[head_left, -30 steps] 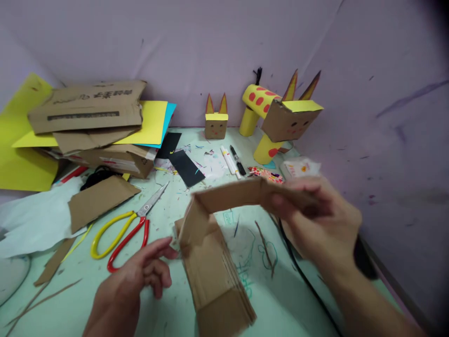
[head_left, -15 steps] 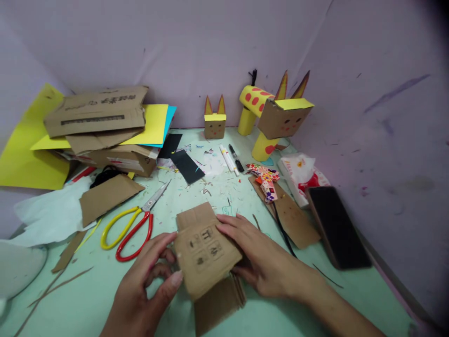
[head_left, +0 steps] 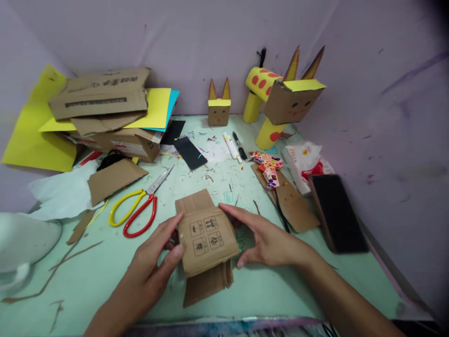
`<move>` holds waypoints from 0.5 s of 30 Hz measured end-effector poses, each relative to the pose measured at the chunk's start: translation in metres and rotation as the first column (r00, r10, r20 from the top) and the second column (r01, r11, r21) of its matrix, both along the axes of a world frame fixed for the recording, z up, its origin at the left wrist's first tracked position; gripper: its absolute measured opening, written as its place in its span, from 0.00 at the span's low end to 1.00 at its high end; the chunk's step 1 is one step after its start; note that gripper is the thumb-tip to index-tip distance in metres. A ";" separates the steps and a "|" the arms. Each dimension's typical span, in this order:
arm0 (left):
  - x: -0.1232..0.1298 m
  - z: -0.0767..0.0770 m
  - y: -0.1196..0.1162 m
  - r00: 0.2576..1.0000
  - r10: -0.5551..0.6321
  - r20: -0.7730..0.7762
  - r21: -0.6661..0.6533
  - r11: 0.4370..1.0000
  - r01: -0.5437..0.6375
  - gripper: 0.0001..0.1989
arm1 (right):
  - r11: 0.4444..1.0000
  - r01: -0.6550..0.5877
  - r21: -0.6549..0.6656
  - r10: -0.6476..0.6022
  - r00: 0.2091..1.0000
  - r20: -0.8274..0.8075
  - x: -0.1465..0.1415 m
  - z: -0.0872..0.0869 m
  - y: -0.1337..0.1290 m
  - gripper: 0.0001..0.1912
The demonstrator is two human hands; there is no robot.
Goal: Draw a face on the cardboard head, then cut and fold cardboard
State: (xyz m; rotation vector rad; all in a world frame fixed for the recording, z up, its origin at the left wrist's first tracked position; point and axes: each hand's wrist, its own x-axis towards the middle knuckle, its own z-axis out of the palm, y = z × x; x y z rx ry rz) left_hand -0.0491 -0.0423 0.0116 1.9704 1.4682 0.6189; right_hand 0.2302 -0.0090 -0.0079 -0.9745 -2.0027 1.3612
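**Printed cardboard folded over, right hand wide**

Change: a second ago we had one end of the corrugated cardboard piece (head_left: 210,241) raised in the right hand (head_left: 271,243); now it is folded over, four printed handling symbols face up, and the smartphone (head_left: 338,213) at 3 o'clock is in full view. Our reading: the fold is made but loose, since the layered flaps (head_left: 205,286) show at 6 o'clock. The piece lies on the table (head_left: 266,299) between our hands, plain flap (head_left: 196,202) toward 11 o'clock, scissors (head_left: 153,187) at 10.

Pose: the left hand (head_left: 154,262) reaches in from 8 o'clock, index and thumb tips at the 9 o'clock edge, other fingers partly hidden; we cannot tell whether it grips. The right hand reaches in from 4 o'clock, spread wide, index tip at the 1 o'clock corner, thumb just beside the 4 o'clock edge
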 end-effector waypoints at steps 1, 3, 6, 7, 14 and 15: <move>-0.005 -0.001 -0.002 0.998 -0.065 -0.016 -0.028 0.998 0.065 0.30 | 1.000 -0.008 0.013 0.007 1.000 0.020 -0.001 0.000 -0.001 0.56; -0.012 0.000 -0.005 0.982 -0.184 -0.033 -0.074 0.981 0.182 0.41 | 0.999 0.007 0.043 -0.008 0.999 0.039 -0.003 -0.002 -0.005 0.58; -0.012 0.003 -0.005 0.969 -0.241 -0.046 -0.075 0.968 0.238 0.49 | 0.998 0.026 0.054 -0.028 0.999 0.029 -0.009 -0.005 -0.011 0.61; -0.010 0.004 -0.004 0.971 -0.235 -0.053 -0.066 0.971 0.231 0.48 | 0.998 0.026 0.055 -0.028 0.999 0.026 -0.011 -0.006 -0.012 0.61; -0.014 0.004 -0.005 0.971 -0.207 -0.119 0.005 0.978 0.210 0.46 | 0.994 0.051 0.097 -0.052 0.999 0.001 -0.019 -0.009 -0.019 0.56; -0.016 0.001 -0.007 0.976 -0.184 -0.114 0.030 0.982 0.189 0.46 | 0.994 0.047 0.097 -0.048 0.999 0.000 -0.019 -0.009 -0.019 0.55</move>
